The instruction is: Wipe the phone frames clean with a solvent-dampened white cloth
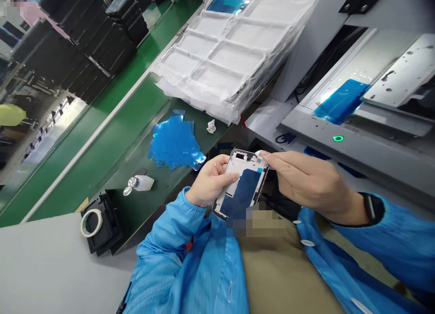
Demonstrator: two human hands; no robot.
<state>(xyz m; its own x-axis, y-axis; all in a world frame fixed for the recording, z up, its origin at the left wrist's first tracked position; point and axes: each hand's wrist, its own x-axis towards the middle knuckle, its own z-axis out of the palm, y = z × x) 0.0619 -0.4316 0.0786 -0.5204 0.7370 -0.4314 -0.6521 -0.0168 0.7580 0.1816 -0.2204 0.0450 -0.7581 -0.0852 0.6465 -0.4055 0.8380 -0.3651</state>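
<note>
My left hand [215, 178] grips a flat phone-sized panel [234, 191], its thumb lying across the pale inner face. That panel has a dark rim, small cut-outs and a large dark blue patch, and it tilts in front of my body. At its upper right corner my right hand [302, 178] pinches a small white wad [260, 154], perhaps a wipe, against the edge. The fingers hide most of the wad. Left of the hands, a pile of blue film sheets [175, 142] lies on the green bench, with a crumpled white scrap [211, 126] near it.
A white compartment tray [220, 42] wrapped in plastic stands at the back, one blue-filmed panel [228, 5] in it. On the right is a machine [306, 128] with a lit green button [338, 138]. A small bottle [144, 183] and a tape roll [91, 223] are at left.
</note>
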